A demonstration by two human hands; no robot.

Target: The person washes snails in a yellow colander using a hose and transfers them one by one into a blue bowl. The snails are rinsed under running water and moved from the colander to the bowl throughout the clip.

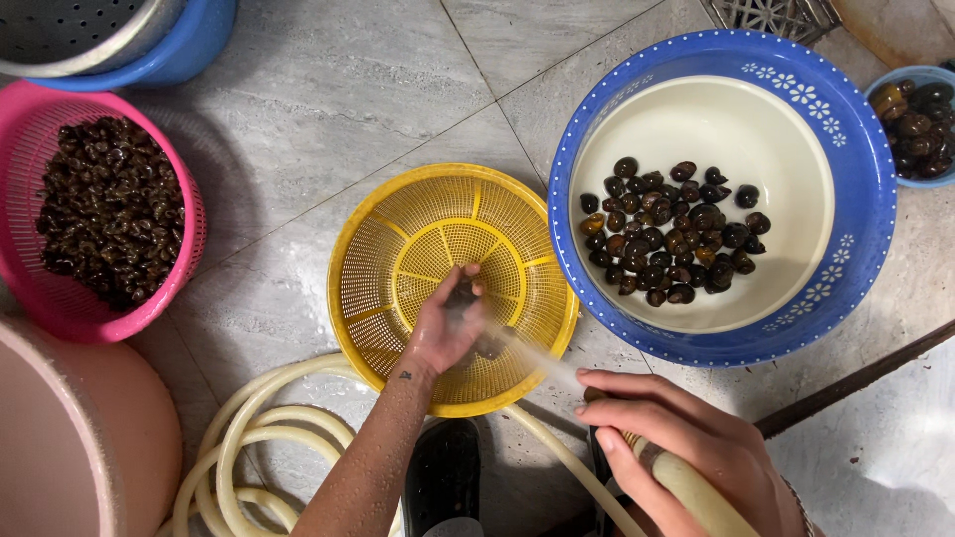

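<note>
At centre frame our left hand (445,323) pinches a dark snail (464,291) over the yellow basket (383,273). At lower right, our right hand (686,443) is wrapped around the cream hose (696,492), spraying water toward the snail.

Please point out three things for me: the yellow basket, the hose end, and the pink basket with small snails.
yellow basket (398,249), head view, on the bare upper-left mesh wall.
hose end (686,487), head view, on the cream tube in the right hand.
pink basket (189,214), head view, on its right rim.
</note>
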